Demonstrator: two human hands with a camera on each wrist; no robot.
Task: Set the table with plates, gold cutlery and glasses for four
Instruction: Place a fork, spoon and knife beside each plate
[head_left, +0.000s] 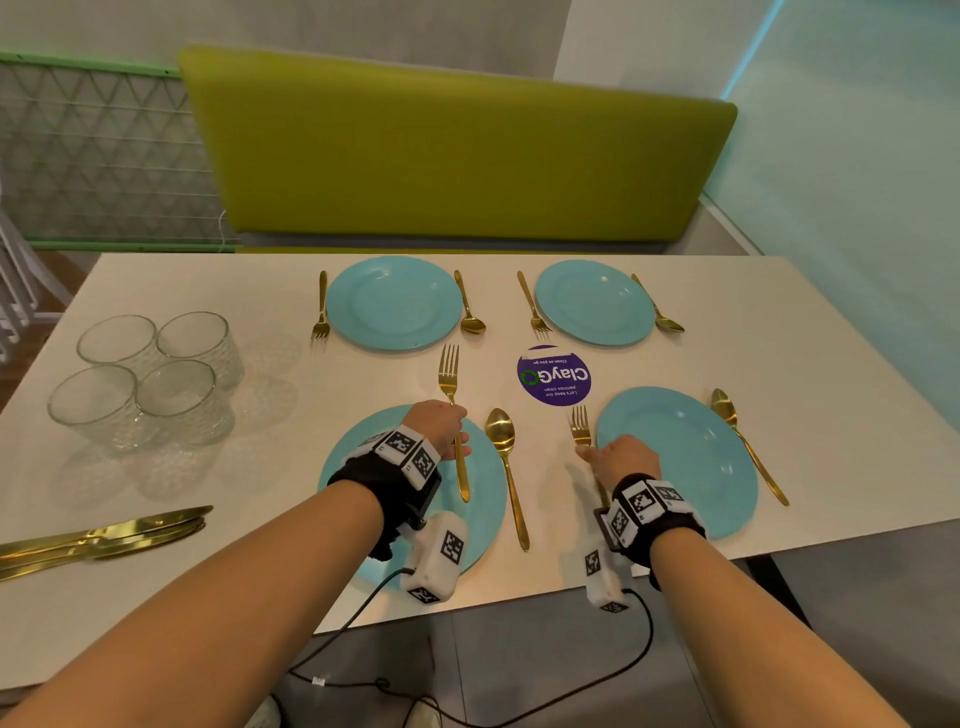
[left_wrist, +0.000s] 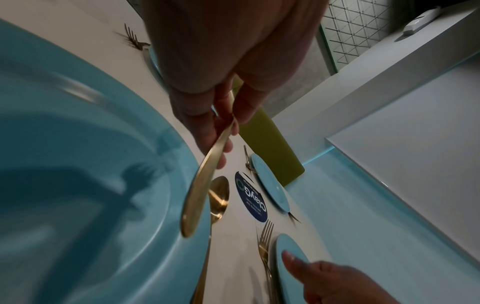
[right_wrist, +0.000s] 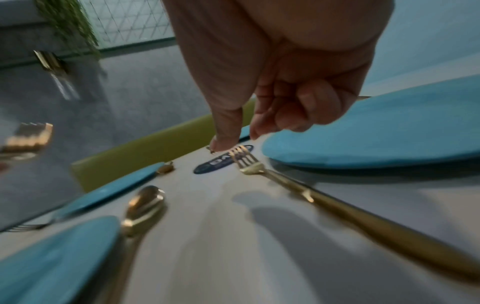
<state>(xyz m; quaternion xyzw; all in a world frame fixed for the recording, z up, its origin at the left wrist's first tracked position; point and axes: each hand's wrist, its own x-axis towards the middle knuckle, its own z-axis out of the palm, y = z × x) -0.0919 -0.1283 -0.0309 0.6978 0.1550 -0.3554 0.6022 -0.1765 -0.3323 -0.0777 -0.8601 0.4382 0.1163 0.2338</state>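
Observation:
My left hand (head_left: 447, 426) pinches a gold fork (head_left: 450, 375) by its handle and holds it over the near-left blue plate (head_left: 485, 501), tines pointing away from me. In the left wrist view the thumb and fingers (left_wrist: 221, 115) clamp the fork's handle (left_wrist: 200, 185) above that plate (left_wrist: 78, 164). My right hand (head_left: 613, 457) hovers over a second gold fork (head_left: 579, 423) that lies on the table left of the near-right plate (head_left: 691, 457). In the right wrist view this hand (right_wrist: 233, 137) holds nothing, thumb and index apart, above that fork (right_wrist: 311, 195).
Two far plates (head_left: 393, 303) (head_left: 595, 303) each have a fork and a spoon beside them. Gold spoons (head_left: 501, 431) (head_left: 743, 441) lie right of both near plates. Several glasses (head_left: 145, 374) and gold knives (head_left: 104, 535) sit at the table's left. A purple sticker (head_left: 554, 375) marks the centre.

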